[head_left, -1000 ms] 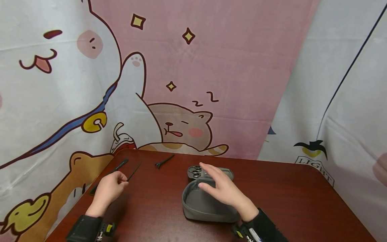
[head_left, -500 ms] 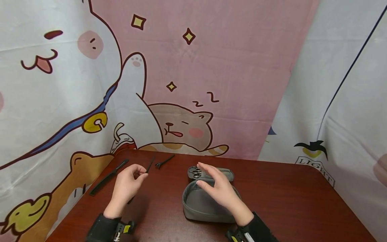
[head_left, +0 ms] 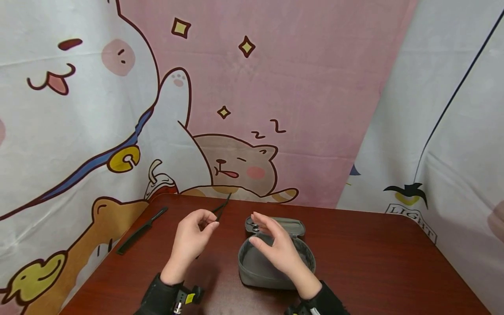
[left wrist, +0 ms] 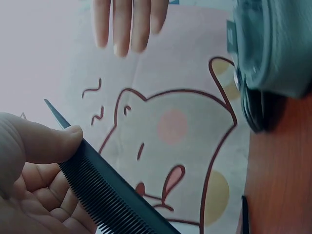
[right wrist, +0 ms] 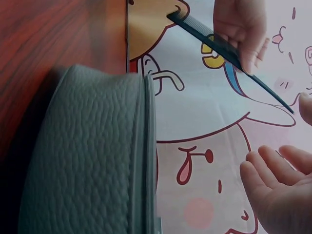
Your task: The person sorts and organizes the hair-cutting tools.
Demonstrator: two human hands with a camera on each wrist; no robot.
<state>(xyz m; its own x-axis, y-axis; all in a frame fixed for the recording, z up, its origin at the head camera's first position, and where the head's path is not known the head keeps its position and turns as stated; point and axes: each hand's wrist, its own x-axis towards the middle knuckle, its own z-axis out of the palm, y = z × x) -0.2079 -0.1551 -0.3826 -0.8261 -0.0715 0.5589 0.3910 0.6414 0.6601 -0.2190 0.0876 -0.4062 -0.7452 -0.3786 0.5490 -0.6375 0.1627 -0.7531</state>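
"Starting closest to you, what shows?"

"Your black sleeves, low in the head view, with a small device strapped at your left wrist."

"And your hands?"

"Your left hand pinches a dark comb between thumb and fingers, near where the teeth give way to the thin tail. You have it raised above the tabletop, with the tail slanting up and away from you. Your right hand is spread, its fingers extended and its thumb standing apart from them, above the mouth of a grey case."

"How does that case sit?"

"To the right of your comb, unzipped, with its lid laid back on the far side. Metal rings show in the lid, partly behind your right fingertips."

"What else lies in front of you?"

"A long dark tool rests diagonally by the left edge. Near the far edge, just beyond your left hand, you have a small dark tool, partly hidden, so you cannot tell its shape."

"And farthest off?"

"You face a pink and white cloth backdrop printed with cartoon animals."
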